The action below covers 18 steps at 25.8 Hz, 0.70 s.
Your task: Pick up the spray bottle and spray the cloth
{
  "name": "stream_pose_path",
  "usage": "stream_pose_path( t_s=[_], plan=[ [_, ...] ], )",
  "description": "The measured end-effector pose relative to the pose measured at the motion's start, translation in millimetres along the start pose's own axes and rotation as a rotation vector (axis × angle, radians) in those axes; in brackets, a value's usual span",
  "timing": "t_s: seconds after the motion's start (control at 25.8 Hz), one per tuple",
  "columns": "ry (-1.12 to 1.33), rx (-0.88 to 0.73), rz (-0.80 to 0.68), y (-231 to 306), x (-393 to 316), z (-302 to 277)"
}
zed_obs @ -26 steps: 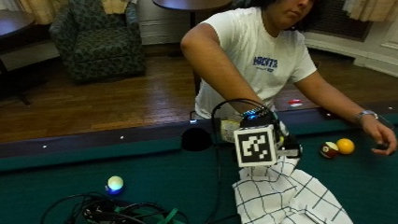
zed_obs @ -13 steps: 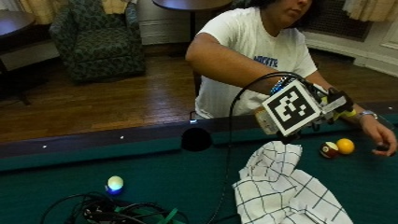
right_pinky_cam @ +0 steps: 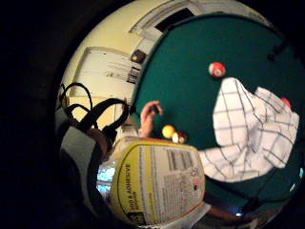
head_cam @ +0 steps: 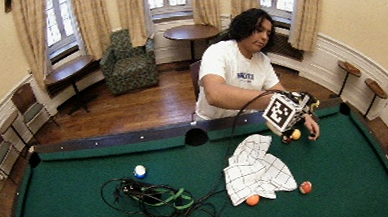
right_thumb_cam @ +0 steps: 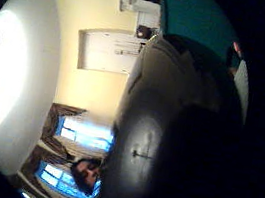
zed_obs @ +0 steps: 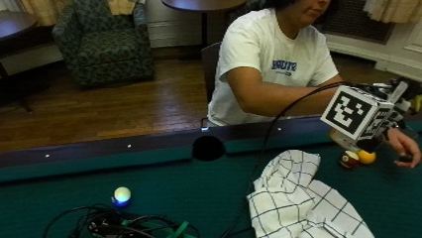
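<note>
One person sits behind the green-felt desk [zed_obs: 165, 183]. The gloved right hand [zed_obs: 386, 106], at the right edge of the outside view, is raised above the felt and mostly hidden behind its rig. The spray bottle [right_pinky_cam: 159, 181] fills the lower part of the little-finger-side palm view, close against the palm, its yellow label readable (fingers not visible, so I cannot tell whether the hands grip it). The checked cloth [zed_obs: 300, 203] lies crumpled on the felt at lower right of the outside view, below and left of the raised hand. The bare left hand [zed_obs: 403, 148] rests on the felt at far right, beside a yellow ball [zed_obs: 366, 157] and a dark ball [zed_obs: 348, 159]. A tangle of cables [zed_obs: 119, 225] sits at lower left, a white ball [zed_obs: 122, 194] just above it.
</note>
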State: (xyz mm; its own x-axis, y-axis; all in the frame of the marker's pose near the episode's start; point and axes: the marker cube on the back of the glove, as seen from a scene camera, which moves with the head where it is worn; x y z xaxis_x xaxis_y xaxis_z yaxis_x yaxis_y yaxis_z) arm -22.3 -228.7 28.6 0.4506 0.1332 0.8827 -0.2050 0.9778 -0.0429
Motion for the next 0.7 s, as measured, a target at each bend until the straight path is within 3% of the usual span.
stream_pose_path(
  t_s=[0.31, 0.7],
  plan=[
    [-0.159, 0.109, -0.161, -10.2, -9.5, 64.4],
    [-0.189, 0.187, -0.21, -31.3, 35.1, 124.2]
  ],
)
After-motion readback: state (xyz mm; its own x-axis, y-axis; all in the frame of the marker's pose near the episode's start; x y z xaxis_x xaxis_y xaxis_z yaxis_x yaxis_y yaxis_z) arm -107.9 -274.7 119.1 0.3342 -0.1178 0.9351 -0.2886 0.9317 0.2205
